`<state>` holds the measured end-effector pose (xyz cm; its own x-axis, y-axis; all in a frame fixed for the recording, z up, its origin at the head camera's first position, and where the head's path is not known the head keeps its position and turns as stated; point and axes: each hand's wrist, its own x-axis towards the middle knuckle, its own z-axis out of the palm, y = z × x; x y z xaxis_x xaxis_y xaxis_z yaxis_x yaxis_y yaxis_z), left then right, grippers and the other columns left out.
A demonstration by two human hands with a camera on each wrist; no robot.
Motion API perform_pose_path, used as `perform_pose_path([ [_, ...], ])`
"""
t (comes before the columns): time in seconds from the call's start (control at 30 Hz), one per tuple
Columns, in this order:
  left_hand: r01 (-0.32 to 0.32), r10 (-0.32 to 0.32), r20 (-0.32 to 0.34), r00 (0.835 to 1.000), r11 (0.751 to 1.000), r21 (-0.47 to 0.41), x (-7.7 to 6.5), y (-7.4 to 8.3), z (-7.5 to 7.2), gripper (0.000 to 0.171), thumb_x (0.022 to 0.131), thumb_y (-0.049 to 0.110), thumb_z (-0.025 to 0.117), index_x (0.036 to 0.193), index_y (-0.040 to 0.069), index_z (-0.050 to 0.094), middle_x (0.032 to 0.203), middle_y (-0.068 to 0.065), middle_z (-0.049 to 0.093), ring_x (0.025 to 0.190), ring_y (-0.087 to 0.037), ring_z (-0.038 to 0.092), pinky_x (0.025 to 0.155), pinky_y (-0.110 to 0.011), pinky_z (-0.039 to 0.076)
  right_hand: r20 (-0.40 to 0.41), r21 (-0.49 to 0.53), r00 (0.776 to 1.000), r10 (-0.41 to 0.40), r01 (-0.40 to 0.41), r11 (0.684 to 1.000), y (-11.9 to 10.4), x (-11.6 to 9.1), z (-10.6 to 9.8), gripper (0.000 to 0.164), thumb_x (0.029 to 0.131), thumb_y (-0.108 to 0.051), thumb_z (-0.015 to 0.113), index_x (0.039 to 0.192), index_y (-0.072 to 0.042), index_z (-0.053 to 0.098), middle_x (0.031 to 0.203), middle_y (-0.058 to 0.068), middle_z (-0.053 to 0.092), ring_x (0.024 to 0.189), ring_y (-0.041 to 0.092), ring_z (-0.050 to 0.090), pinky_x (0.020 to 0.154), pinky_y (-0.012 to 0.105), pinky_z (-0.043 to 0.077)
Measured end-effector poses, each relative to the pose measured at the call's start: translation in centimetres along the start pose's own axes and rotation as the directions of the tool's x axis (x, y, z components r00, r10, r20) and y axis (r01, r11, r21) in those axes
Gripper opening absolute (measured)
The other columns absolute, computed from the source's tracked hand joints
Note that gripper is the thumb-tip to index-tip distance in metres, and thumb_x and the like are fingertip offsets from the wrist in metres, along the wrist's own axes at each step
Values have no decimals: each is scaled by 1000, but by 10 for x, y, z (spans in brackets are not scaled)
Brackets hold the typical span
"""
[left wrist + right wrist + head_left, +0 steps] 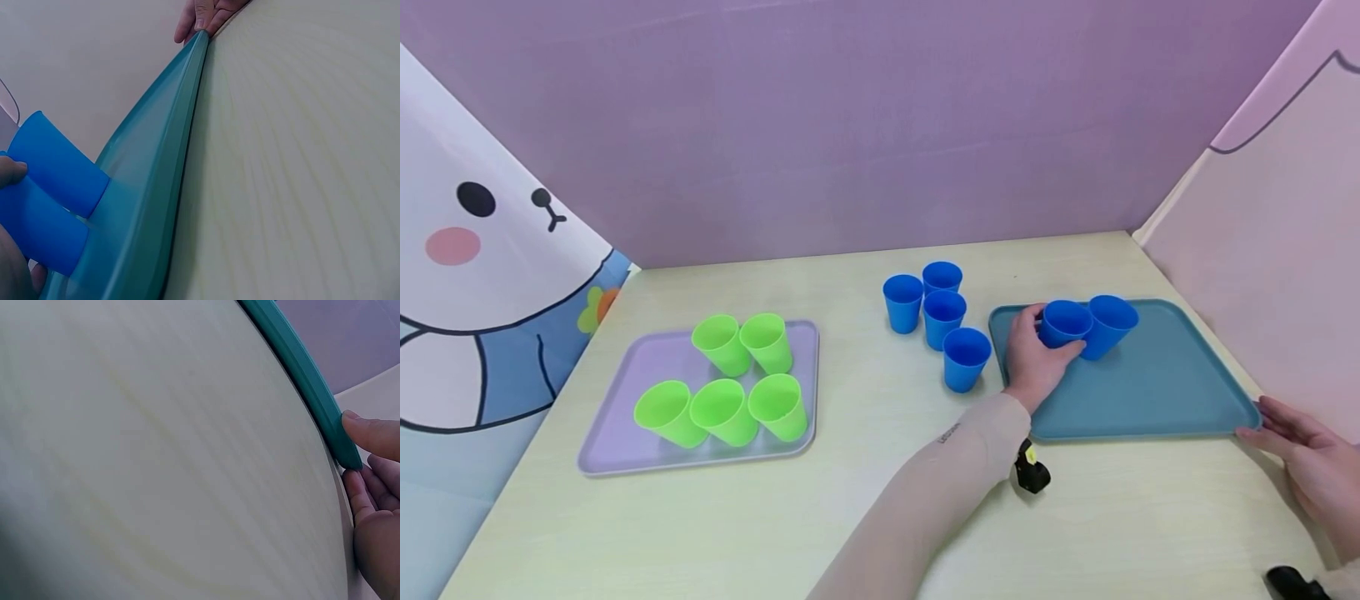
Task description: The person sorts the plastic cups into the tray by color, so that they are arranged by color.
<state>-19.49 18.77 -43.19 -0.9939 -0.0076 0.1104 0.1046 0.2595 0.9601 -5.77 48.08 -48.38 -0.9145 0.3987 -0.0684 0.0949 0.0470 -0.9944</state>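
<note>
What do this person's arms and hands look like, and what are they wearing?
Both the left hand and the right hand are bare, without gloves. The left arm wears a long, pale beige fabric sleeve with small dark lettering, too small to read surely. A small black device with a yellow patch shows at that wrist; another black device shows near the right wrist.

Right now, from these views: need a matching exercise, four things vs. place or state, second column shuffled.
Things
1. left hand
2. right hand
3. green cups
4. four blue cups

Places or states
A. on the purple tray
B. gripping a blue cup
C. on the table, between the trays
D. pinching a corner of the teal tray

Pairs: 1-B, 2-D, 3-A, 4-C
</note>
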Motion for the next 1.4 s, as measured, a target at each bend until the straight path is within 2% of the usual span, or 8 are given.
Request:
perform_pose_path([
  [0.27, 1, -1, 1, 1000, 1000, 0, 0, 1, 4, 61, 81, 26, 85, 133, 20, 54, 126, 7, 57, 117, -11, 55, 96, -34, 49, 10, -63, 1000, 9, -9, 998, 5, 1, -3, 76, 96, -11, 67, 158, -18, 24, 117, -30, 45, 100, -18, 43, 97, 2, 28],
  [0.6, -15, 15, -1, 1000, 1000, 9, -1, 3, 4, 62, 81, 26, 85, 134, 20, 52, 127, 7, 57, 118, -11, 55, 96, -33, 50, 7, -11, 1000, 13, -13, 1000, 1, 2, 0, 76, 95, -7, 67, 158, -17, 24, 112, -31, 48, 100, -17, 45, 99, 2, 25],
  [0.83, -24, 24, -2, 1000, 1000, 11, -2, 3, 1, 82, 77, 30, 88, 144, 21, 41, 137, 7, 51, 126, -13, 50, 101, -32, 46, 5, -28, 1000, 24, -24, 999, 2, 2, -1, 75, 95, -9, 68, 156, -23, 27, 113, -32, 46, 100, -18, 44, 101, 3, 23],
  [0.93, -29, 29, -13, 999, 999, 15, -2, 7, -2, 86, 76, 33, 88, 146, 22, 37, 139, 8, 49, 129, -13, 47, 102, -33, 45, 5, 25, 1000, 3, -3, 1000, 0, 2, -2, 64, 93, -4, 69, 145, -31, 46, 109, -30, 52, 97, -16, 49, 90, 2, 35],
  [1.03, -45, 45, -20, 999, 999, 15, -2, 12, -6, 87, 77, 34, 87, 147, 23, 36, 140, 8, 48, 129, -14, 47, 102, -33, 46, 6, 96, 1000, -18, 18, 995, -4, 3, -1, 50, 89, 3, 71, 118, -37, 64, 101, -28, 59, 88, -14, 54, 74, 0, 40],
  [1.1, -57, 58, -19, 998, 998, 14, -3, 15, -9, 88, 77, 34, 87, 147, 22, 35, 140, 8, 48, 129, -14, 47, 102, -33, 46, 4, 122, 1000, -23, 22, 992, -7, 3, 0, 47, 88, 6, 71, 104, -38, 67, 97, -27, 61, 86, -12, 54, 72, 0, 40],
  [1.27, -77, 77, 11, 997, 996, -35, -9, 25, -15, 87, 78, 32, 86, 148, 23, 35, 140, 9, 47, 130, -10, 45, 102, -31, 45, -5, 125, 1000, -17, 17, 992, -9, 1, 2, 49, 88, 8, 71, 102, -39, 67, 95, -27, 63, 84, -11, 55, 71, 1, 41],
  [1.4, -121, 125, 38, 991, 988, -99, -14, 36, -21, 87, 79, 29, 87, 148, 21, 35, 141, 10, 47, 130, -8, 44, 101, -28, 45, -1, 132, 1000, -20, 20, 991, -8, 2, 3, 51, 87, 9, 70, 104, -39, 66, 94, -28, 63, 84, -13, 56, 71, 1, 42],
])
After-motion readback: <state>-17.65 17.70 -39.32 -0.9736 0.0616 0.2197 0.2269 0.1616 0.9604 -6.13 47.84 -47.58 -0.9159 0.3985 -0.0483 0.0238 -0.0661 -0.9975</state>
